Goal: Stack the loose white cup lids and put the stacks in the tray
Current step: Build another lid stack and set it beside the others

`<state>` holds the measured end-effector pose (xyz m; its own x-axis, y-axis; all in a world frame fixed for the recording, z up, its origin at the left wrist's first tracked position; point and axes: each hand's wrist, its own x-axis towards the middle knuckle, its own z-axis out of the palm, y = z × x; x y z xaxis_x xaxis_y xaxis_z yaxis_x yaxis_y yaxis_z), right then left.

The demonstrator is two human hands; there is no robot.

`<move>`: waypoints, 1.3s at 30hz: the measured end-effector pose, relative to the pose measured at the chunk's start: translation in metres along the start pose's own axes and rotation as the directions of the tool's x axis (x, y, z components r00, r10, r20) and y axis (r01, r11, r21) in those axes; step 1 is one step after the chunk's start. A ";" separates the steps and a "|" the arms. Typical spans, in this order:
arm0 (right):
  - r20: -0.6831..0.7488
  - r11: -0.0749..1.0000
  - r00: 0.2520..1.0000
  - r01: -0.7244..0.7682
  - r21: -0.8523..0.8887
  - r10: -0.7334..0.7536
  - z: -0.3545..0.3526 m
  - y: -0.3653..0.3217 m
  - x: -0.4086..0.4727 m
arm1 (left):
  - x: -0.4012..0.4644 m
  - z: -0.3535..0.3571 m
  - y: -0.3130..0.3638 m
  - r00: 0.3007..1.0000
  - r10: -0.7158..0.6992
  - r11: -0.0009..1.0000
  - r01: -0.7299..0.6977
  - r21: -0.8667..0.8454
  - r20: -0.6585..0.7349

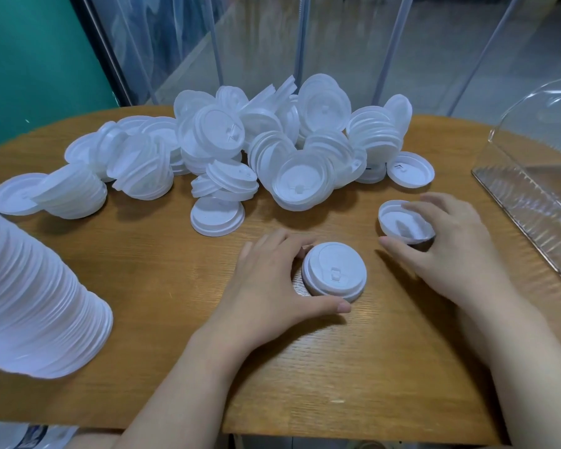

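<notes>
The cup lids in the pile [240,147] are white, some a little translucent. The tall stack of lids [36,306] at the left is also white. The table [162,270] is light brown with a fine wood grain. The tray [531,189] is clear and colourless. The wall panel [30,59] is green.

On the table [143,319], a heap of lids [240,147] lies at the back, a long stack of lids [36,306] at the near left, and the tray [531,189] at the right edge. In front of the heap, the left hand [266,280] rests beside a lid [334,270]. To its right, the right hand [447,241] holds a tilted lid [399,222].
</notes>
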<state>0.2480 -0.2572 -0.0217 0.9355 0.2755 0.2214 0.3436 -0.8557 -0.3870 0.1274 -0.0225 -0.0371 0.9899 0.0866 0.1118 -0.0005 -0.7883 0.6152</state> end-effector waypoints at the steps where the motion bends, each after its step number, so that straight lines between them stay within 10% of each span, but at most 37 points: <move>1: 0.049 1.000 0.998 -0.026 0.002 0.026 0.001 0.003 0.000 | 0.000 0.000 0.000 1.000 0.003 1.000 -0.003 0.000 0.002; 17: 0.005 0.857 0.998 -0.053 0.512 0.059 -0.007 -0.004 -0.002 | 0.001 0.000 0.001 1.000 0.007 0.999 -0.007 0.041 0.007; 30: 0.210 0.971 0.976 -0.111 0.212 0.065 -0.013 0.003 -0.007 | 0.003 -0.002 0.004 1.000 -0.002 1.000 0.001 0.030 0.021; 39: 0.127 0.867 0.992 -0.043 0.497 -0.024 -0.010 -0.009 -0.010 | 0.003 -0.003 0.005 1.000 0.007 1.000 -0.007 0.003 0.018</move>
<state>0.2343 -0.2570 -0.0112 0.9301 0.3489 0.1152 0.2988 -0.5356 -0.7898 0.1297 -0.0243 -0.0309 0.9923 0.0700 0.1023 -0.0073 -0.7909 0.6120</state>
